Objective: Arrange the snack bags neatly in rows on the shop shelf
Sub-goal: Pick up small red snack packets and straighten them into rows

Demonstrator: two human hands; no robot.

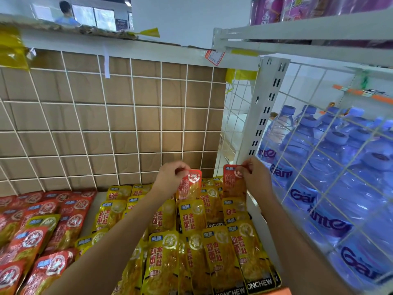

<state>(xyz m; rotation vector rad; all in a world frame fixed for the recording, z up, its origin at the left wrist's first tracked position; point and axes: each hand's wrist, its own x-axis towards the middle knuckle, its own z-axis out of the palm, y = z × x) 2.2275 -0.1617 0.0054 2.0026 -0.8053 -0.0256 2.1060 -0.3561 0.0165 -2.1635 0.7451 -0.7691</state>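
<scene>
Yellow snack bags [212,252] fill the shelf's [91,211] right side. Over its back right corner, left hand [170,177] pinches a red bag [190,186] upright, right hand [257,177] a second red bag [234,184]. Red rows [42,220] lie leftward.

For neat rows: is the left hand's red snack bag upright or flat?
Upright: left hand pinches the red foil snack bag by its top.
</scene>
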